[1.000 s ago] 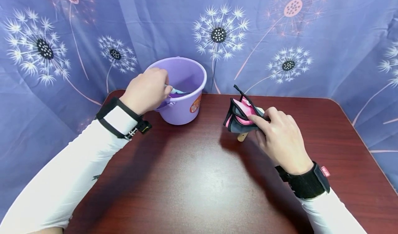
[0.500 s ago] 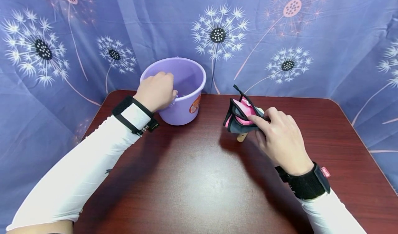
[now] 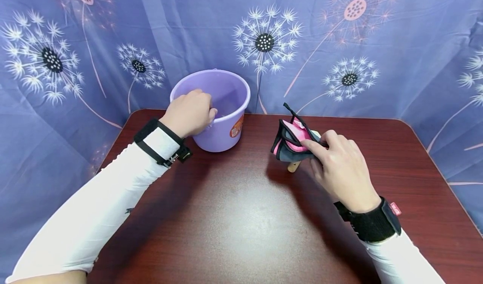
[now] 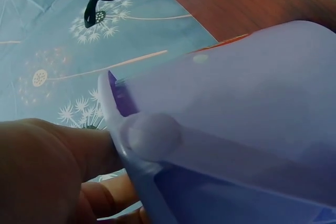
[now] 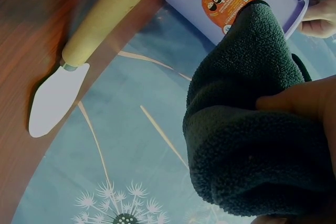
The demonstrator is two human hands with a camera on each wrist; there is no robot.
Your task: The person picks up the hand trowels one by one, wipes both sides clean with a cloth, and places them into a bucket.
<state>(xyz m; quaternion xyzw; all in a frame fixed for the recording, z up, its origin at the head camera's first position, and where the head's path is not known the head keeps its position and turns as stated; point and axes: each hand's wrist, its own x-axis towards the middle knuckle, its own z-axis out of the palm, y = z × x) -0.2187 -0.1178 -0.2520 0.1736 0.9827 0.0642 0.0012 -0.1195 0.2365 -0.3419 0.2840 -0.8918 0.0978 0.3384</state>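
My left hand [image 3: 191, 111] is at the mouth of the lilac bucket [image 3: 222, 139], thumb and fingers passing behind the rim into it. The bucket wall hides the fingertips in the left wrist view, so I cannot tell whether they hold anything. My right hand [image 3: 339, 166] pinches a folded cloth [image 3: 296, 148] in the air, dark grey and fuzzy on one side, pink on the other, with black edging and a black loop. On the table beneath lies a small trowel [image 5: 94, 35] with a wooden handle and pale blade, mostly covered by the cloth in the head view.
The dark red-brown table [image 3: 241, 217] is glossy and backed by a blue dandelion-print curtain [image 3: 309, 32]. The bucket stands near the table's far left corner, an orange label [image 5: 226, 1] on its side.
A pale blue item, held over the bucket a second ago, is out of sight. My left hand has moved slightly right and down at the rim. My right hand and the cloth stay put.
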